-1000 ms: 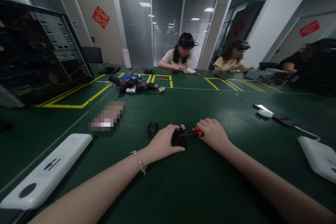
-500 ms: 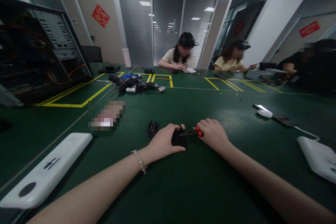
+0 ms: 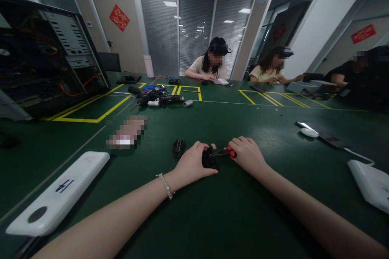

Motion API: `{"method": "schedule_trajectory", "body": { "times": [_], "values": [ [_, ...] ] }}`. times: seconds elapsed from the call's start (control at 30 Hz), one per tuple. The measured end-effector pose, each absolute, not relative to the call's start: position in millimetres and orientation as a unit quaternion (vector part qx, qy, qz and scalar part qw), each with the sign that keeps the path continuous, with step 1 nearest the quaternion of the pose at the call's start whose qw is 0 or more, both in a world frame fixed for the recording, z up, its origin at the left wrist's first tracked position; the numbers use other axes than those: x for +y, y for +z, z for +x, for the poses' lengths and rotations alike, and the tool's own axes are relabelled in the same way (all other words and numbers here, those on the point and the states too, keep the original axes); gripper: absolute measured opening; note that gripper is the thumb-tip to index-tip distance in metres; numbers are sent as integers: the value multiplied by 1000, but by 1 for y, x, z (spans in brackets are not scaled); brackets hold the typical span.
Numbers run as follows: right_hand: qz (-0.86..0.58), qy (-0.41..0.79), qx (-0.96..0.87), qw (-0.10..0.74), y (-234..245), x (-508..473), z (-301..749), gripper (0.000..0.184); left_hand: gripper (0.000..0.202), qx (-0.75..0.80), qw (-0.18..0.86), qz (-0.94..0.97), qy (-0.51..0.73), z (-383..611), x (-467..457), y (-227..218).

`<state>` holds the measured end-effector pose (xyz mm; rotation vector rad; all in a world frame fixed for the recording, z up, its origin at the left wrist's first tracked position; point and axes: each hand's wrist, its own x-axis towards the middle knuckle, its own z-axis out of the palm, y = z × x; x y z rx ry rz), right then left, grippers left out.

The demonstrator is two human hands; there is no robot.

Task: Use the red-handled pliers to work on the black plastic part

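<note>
In the head view my left hand (image 3: 193, 161) curves around a small black part (image 3: 210, 160) on the table, its fingers at the far side and thumb at the near side. My right hand (image 3: 247, 154) is closed around the red handles of a pair of needle-nose pliers (image 3: 221, 153). The plier jaws point left and reach the black part; whether they pinch it I cannot tell. A second black piece (image 3: 178, 148) lies left of my left hand. Just beyond the pliers rests a small beige scrap (image 3: 213, 146).
A white power bank (image 3: 60, 190) lies at left, with a pixelated flat object (image 3: 129, 131) beyond it. Tools and cables (image 3: 158, 98) are heaped farther back. An open computer case (image 3: 54, 60) stands far left. Phone (image 3: 328, 137) and white device (image 3: 369, 182) lie right. Several people sit opposite.
The whole view has shifted slightly, so things appear a little farther right. Both hands keep their hold on the black part and the pliers, with hardly any other movement.
</note>
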<state>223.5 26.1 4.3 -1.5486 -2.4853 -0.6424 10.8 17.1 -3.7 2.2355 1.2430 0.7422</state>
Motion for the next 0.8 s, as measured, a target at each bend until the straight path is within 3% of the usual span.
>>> {"method": "schedule_trajectory", "body": {
  "times": [0.53,0.8],
  "values": [
    [-502,-172,-846,53,6,36,227,11,63,444,210,828,269,10,18,-5],
    [-507,-209,-834,52,4,30,225,12,64,445,214,828,265,10,17,-3]
  ]
}}
